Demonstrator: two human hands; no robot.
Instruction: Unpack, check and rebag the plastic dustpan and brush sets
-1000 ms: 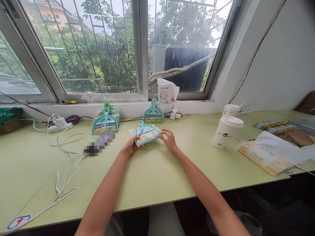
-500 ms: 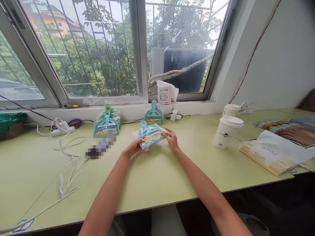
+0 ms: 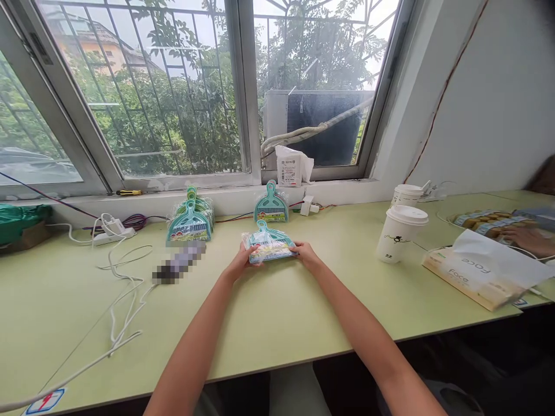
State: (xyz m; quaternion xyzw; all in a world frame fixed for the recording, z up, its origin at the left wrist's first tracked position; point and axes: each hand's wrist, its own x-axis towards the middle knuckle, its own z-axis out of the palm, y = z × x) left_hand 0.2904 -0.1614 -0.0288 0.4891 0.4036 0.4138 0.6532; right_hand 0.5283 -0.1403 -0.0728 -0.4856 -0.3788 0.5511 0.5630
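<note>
Between my hands is a small teal dustpan and brush set (image 3: 272,244) in clear plastic wrap, its round handle pointing away from me. My left hand (image 3: 241,261) grips its left end, thumb on top. At the opposite end, my right hand (image 3: 307,254) pinches the right corner. Just behind it a similar wrapped dustpan set (image 3: 271,207) leans against the wall below the window. More of these sets stand in an upright row at the left, a teal dustpan set (image 3: 189,224) in front and green ones behind.
Paper cups with lids (image 3: 399,234) and a tissue pack (image 3: 481,274) stand at the right. Another person's hand (image 3: 529,238) rests at the far right. White cables (image 3: 117,289), a power strip (image 3: 113,231) and a blurred-out object (image 3: 178,263) lie at the left. A screwdriver (image 3: 129,192) is on the sill.
The held dustpan set has turned from tilted to nearly level and shifted slightly right. Both hands have kept their grip. The view has moved a little.
</note>
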